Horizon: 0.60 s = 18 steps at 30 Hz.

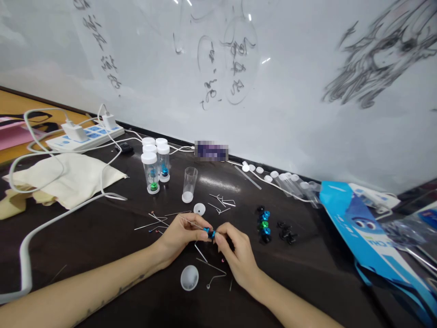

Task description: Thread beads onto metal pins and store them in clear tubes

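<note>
Blue beads (209, 232) sit on a thin pin (191, 223) held between both hands, low over the dark table (102, 237). The left hand (179, 237) is curled, its fingertips pinching the pin. The right hand (239, 257) is also curled, with thumb and forefinger nipped on the beads. Spare beads (263, 225) lie near the right hand, and capped vials (155, 168) stand behind.

One open tube (190, 183) stands on the tabletop (102, 241). Just left of it stand five capped tubes (152, 172). In front of it lie two loose caps, one small cap (199, 209) and one big cap (189, 278). There too, one left hand (179, 237) and one right hand (239, 257) pinch one pin (191, 222). Far left of it are one cloth (75, 177) and one power strip (92, 136) with two plugs (73, 131). Right of it are one bead heap (263, 224) and one blue bag (368, 237).
</note>
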Each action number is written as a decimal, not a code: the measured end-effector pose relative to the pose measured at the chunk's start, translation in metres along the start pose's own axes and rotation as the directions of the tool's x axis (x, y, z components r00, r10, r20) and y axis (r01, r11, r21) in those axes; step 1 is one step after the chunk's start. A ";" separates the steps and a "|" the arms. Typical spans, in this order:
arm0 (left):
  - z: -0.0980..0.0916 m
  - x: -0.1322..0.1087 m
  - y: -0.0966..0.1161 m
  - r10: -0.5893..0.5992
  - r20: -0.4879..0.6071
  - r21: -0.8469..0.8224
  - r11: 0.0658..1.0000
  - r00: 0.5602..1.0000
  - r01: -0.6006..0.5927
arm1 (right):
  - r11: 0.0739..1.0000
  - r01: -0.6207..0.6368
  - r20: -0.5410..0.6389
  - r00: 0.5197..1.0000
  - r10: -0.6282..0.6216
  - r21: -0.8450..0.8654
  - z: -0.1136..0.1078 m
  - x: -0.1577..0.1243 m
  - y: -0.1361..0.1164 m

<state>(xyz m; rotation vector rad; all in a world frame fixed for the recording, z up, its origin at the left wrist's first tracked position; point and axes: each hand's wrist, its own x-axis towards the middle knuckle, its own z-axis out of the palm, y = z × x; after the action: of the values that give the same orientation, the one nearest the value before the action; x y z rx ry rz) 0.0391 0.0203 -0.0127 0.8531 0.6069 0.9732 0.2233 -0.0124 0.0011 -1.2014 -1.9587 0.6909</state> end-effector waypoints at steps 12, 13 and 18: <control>0.000 0.002 0.000 0.014 -0.007 0.029 0.999 1.000 -0.013 | 0.997 -0.043 0.099 0.994 0.037 0.065 0.001 0.002 0.002; 0.000 0.002 0.000 0.013 -0.005 0.029 0.999 1.000 -0.013 | 0.997 -0.039 0.102 0.994 0.032 0.069 0.001 0.002 0.003; 0.000 0.002 0.000 0.021 -0.017 0.015 1.000 1.000 -0.021 | 0.993 -0.060 0.079 0.996 0.052 0.105 0.003 0.000 0.006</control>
<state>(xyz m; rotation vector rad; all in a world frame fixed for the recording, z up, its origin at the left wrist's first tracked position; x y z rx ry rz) 0.0394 0.0219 -0.0130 0.8667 0.6215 0.9967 0.2236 -0.0099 -0.0049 -1.1837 -1.9294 0.8715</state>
